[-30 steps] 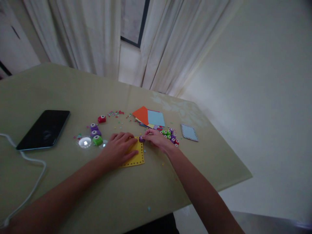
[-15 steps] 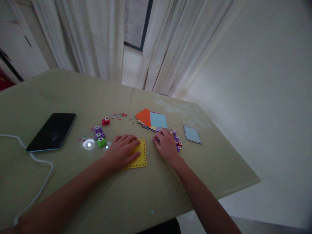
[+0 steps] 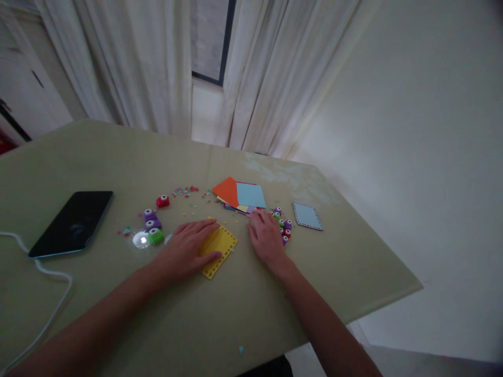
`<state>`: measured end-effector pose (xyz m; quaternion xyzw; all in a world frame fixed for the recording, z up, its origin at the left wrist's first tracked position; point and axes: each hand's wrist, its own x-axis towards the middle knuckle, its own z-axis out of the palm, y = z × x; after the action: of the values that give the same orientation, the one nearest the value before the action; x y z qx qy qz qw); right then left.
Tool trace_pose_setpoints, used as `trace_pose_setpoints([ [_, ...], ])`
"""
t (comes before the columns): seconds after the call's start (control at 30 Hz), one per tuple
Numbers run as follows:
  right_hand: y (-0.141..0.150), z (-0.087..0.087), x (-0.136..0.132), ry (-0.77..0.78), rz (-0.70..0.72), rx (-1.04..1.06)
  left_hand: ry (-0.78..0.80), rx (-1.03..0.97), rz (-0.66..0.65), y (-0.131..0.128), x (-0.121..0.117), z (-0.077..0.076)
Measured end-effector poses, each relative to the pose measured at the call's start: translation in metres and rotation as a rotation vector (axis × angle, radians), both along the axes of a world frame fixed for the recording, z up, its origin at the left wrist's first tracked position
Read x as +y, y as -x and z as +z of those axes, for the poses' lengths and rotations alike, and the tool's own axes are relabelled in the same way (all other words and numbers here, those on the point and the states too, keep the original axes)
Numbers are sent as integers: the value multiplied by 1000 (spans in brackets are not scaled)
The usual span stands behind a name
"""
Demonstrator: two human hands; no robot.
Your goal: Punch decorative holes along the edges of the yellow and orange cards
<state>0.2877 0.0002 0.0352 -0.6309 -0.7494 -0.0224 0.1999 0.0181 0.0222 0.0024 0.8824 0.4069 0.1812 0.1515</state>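
Observation:
My left hand (image 3: 187,246) lies flat over a yellow square card (image 3: 222,243) with small holes punched along its edges. Its fingers are stretched out and the thumb is spread; the card's left part is hidden beneath them. To the right, my right hand (image 3: 267,238) rests low on the table with its fingers bent and close together. Whatever is under those fingertips is hidden. Just beyond its knuckles stand several small eye-topped figures (image 3: 288,224), purple, green and red, which look like craft punches. The two hands are apart.
Beyond my hands lies a stack of coloured paper (image 3: 251,195). A pale blue card with holed edges (image 3: 307,215) is at right. More eye-topped figures (image 3: 152,224), a shiny clear disc (image 3: 141,240) and paper bits (image 3: 184,191) lie left, near a black tablet (image 3: 73,222) and white cable (image 3: 58,274).
The yellow card has turned from square-on to a slant under my left hand. My right fingers have shifted slightly, leaving more figures visible beside them. The whole view has moved a little.

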Motion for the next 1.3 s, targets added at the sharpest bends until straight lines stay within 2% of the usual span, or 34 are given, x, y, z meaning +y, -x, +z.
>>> trace_pose_setpoints([
  [0.13,37,3,14,151,93,301,-31,16,207,4,6,-5],
  [0.2,50,0,20,242,102,430,-16,9,221,6,10,-5],
  [0.3,57,-10,23,286,114,571,20,-67,172,7,13,-3],
  [0.43,46,-20,17,382,178,870,129,-303,120,4,11,5],
  [0.57,33,-20,19,448,163,1179,335,-687,259,-2,8,11],
  [0.67,28,-18,23,409,113,1268,545,-976,375,-5,8,16],
  [0.73,27,-17,24,428,101,1313,599,-1059,446,-4,9,19],
  [0.83,30,-14,21,475,120,1386,593,-1033,509,-4,8,25],
  [1.0,35,-7,14,529,97,1405,564,-1020,496,-4,4,30],
  [1.17,34,-6,13,555,51,1436,473,-1015,529,-1,4,24],
  [1.3,32,-8,15,482,1,1486,532,-1019,449,0,3,21],
])
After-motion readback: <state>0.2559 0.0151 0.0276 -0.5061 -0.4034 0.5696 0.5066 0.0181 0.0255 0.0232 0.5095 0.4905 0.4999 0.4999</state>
